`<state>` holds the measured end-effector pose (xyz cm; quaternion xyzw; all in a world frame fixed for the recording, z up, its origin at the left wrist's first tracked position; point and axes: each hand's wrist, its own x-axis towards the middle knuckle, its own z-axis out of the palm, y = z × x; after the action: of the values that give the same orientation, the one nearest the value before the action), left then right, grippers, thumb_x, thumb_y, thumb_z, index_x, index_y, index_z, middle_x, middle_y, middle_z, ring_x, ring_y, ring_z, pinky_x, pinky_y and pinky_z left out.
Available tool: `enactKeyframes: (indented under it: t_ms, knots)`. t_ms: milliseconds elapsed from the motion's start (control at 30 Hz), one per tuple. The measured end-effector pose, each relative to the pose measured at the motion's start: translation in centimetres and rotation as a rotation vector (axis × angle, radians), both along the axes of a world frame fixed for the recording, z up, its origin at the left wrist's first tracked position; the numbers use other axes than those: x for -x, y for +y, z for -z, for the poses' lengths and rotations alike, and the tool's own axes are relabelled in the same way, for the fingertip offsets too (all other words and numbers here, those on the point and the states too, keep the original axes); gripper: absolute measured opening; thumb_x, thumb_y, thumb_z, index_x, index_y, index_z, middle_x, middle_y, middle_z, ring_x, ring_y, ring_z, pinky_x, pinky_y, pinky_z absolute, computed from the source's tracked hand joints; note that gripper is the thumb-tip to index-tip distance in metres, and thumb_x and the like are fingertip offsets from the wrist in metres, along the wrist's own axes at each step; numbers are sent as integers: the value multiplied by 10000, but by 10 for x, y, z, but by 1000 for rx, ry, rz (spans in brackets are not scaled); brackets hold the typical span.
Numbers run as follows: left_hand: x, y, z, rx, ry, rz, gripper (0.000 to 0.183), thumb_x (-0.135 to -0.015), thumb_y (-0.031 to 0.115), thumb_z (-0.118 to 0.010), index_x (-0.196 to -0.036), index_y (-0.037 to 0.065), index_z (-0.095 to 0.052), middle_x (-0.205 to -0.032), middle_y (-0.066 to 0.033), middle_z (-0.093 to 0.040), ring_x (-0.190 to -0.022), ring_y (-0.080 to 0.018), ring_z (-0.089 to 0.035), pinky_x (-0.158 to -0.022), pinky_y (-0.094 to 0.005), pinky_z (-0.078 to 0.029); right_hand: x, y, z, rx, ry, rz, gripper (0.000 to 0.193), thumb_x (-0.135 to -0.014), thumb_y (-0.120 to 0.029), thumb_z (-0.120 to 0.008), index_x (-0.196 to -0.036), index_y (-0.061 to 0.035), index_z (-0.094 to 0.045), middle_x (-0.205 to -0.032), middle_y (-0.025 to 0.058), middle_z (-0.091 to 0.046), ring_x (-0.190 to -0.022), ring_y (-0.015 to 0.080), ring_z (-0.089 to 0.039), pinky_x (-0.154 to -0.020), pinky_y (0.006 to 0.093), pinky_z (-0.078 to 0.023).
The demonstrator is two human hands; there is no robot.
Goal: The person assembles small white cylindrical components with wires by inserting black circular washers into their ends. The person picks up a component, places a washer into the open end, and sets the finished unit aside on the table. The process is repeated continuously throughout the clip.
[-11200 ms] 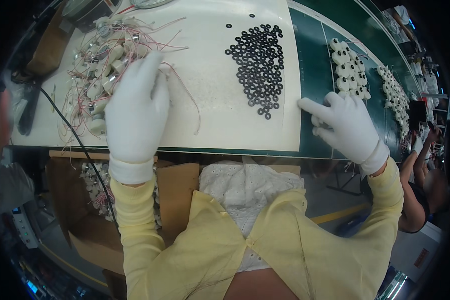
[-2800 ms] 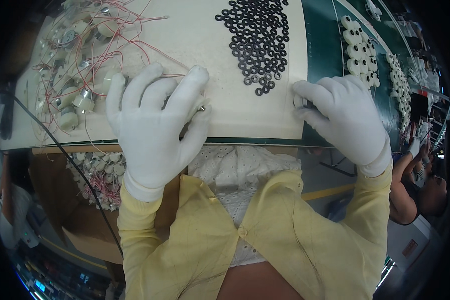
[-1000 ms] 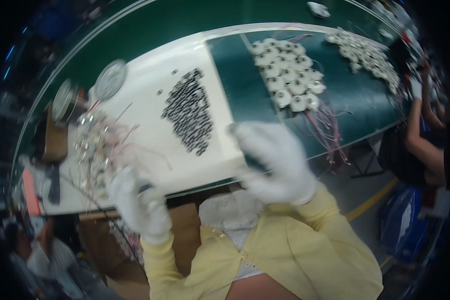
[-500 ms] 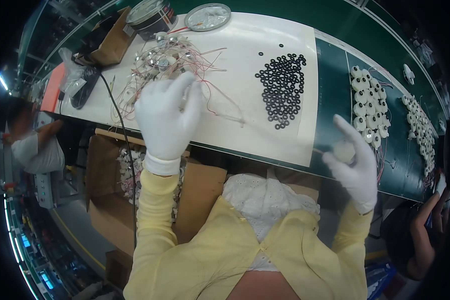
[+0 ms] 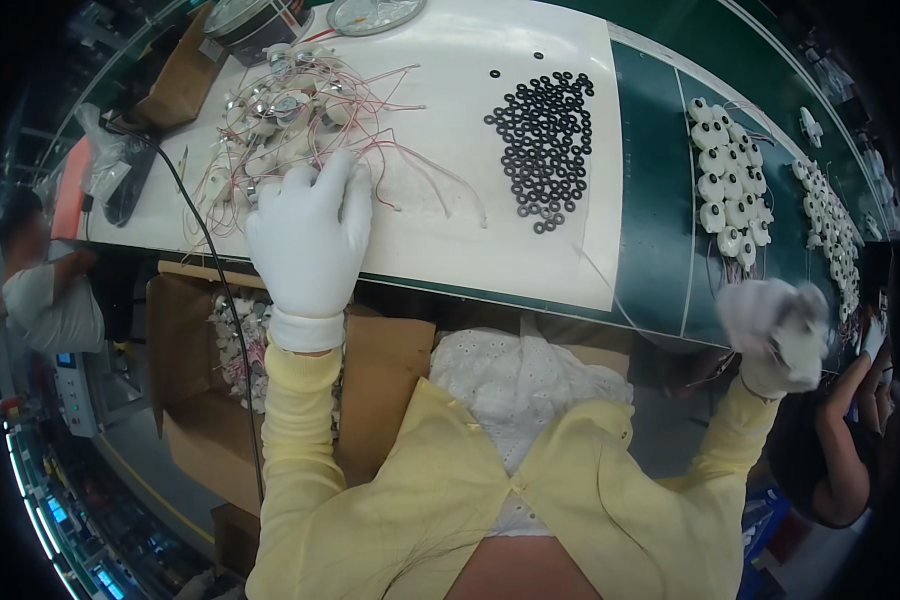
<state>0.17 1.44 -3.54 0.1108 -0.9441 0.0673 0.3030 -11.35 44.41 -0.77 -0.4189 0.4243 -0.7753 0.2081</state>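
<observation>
Bright, even overhead light; white bench (image 5: 450,230) top near blown out, mild glare on it. Shadows short and soft under the left hand (image 5: 310,235). Right hand (image 5: 775,325) motion-blurred, edges smeared. Heavy fisheye: bench edges bow, corners vignette to black. Lower left under the bench dim; far rim soft, detail lost.

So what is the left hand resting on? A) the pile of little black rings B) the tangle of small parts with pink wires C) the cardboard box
B: the gloved left hand lies flat on the wired parts, well apart from the black rings.
</observation>
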Motion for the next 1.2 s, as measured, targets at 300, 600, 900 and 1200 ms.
enactKeyframes:
  t_ms: [300, 600, 900, 1200]
  knots:
    - [1, 16, -13, 13, -67, 171, 187, -897, 205, -771, -1080, 170, -774, -883, -55, -664, -820, -274, -637, -650, -426, -504, -27, -8, -62, -936, 452, 483, 319, -862, -49, -621, -1145, -41, -767, -802, 47, -547, -711, 232, -490, -665, 348, -367]
    - [-12, 14, 19, -215, 51, 423, 428, -837, 74, -772, -1263, 110, -741, -999, -93, -687, -873, -313, -635, -761, -440, -503, -16, -94, -19, -1236, 1302, 535, 510, -869, -194, -697, -1375, -145, -656, -919, 24, -638, -884, 266, -621, -754, 440, -445]
    - [-8, 20, 30, -276, 114, 389, 543, -770, 31, -728, -1305, 120, -730, -944, -70, -658, -803, -295, -612, -665, -424, -476, -2, -99, -6, -1177, 351, 340, 405, -1014, -193, -727, -1376, -34, -641, -1003, 46, -721, -823, 129, -667, -832, 282, -524]
    - [-14, 23, 27, -424, -20, 332, 554, -793, 24, -716, -1331, 160, -735, -1106, -122, -686, -1013, -338, -626, -880, -448, -502, -9, -122, -2, -965, -63, 341, 373, -1055, -159, -691, -1357, 49, -622, -1049, 19, -735, -907, 104, -667, -883, 259, -532]
